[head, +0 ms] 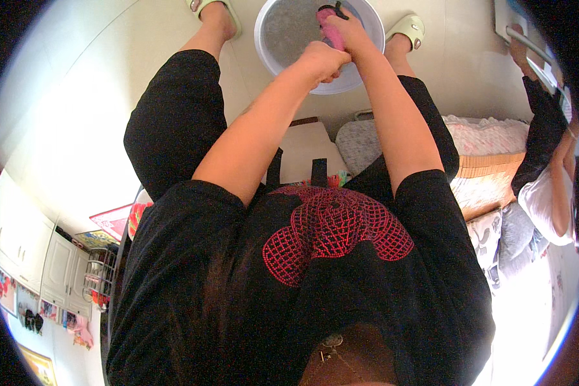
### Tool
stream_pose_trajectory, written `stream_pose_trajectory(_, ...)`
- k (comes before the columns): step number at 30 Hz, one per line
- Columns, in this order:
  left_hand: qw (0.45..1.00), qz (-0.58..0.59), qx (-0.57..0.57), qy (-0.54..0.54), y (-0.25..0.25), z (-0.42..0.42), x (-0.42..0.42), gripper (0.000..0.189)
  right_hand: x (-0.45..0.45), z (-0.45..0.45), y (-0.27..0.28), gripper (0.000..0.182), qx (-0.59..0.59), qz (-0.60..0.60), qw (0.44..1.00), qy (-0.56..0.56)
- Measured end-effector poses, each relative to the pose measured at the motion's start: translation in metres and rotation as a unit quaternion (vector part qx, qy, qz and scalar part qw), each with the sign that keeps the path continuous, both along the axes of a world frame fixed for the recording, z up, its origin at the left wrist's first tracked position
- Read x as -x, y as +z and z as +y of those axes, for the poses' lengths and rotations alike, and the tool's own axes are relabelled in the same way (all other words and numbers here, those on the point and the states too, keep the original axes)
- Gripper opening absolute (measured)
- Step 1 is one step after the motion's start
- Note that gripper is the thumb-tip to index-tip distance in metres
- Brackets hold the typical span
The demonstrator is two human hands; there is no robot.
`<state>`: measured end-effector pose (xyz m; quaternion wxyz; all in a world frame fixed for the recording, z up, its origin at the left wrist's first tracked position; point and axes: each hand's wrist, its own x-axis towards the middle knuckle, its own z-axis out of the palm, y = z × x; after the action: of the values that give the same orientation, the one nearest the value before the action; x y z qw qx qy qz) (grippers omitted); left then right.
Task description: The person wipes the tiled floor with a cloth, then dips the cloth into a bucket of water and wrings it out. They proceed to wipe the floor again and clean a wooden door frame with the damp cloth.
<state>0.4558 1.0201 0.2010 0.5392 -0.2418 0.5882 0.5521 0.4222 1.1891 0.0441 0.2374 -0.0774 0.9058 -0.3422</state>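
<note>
A pink item with black parts (332,30) is between my hands over a round, pale basin (318,88) on the floor; whether it is a cloth or a piece of footwear cannot be told. My right hand (350,30) grips its upper part. My left hand (324,62) is closed at its lower end, near the right wrist. Greyish, cloudy liquid (289,34) appears to lie in the basin, which stands between my feet.
Pale green clogs (410,32) are on my feet, either side of the basin. At the right, another person (543,202) is beside a seat with a quilted cover (487,137) and grey cushions (515,231). White cabinets (24,231) and a wire rack (99,275) stand at the left.
</note>
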Motion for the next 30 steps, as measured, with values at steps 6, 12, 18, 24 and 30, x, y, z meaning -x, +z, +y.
stream_pose_trajectory(6, 0.908, 0.304, 0.21, -0.199, 0.006, -0.001, -0.02, 0.034, 0.0, -0.042, 0.063, 0.046, -0.105, -0.066, 0.973, -0.195)
stream_pose_trajectory(12, 0.95, 0.244, 0.151, -0.127, 0.026, 0.004, -0.005, 0.03, -0.002, -0.031, 0.056, 0.058, -0.118, -0.116, 0.955, -0.247)
stream_pose_trajectory(18, 0.953, -0.003, -0.21, 0.217, 0.038, -0.016, 0.006, 0.033, -0.021, -0.036, 0.18, 0.075, 0.45, -0.336, 0.718, -0.41)
stream_pose_trajectory(24, 0.753, -0.234, -0.456, 0.413, 0.053, -0.013, -0.019, 0.046, -0.038, -0.063, 0.191, 0.064, 0.673, -0.319, 0.543, -0.386)
stream_pose_trajectory(30, 0.887, -0.125, -0.338, 0.288, 0.043, -0.011, -0.023, 0.029, -0.02, -0.028, 0.112, 0.041, 0.703, -0.292, 0.56, -0.327)
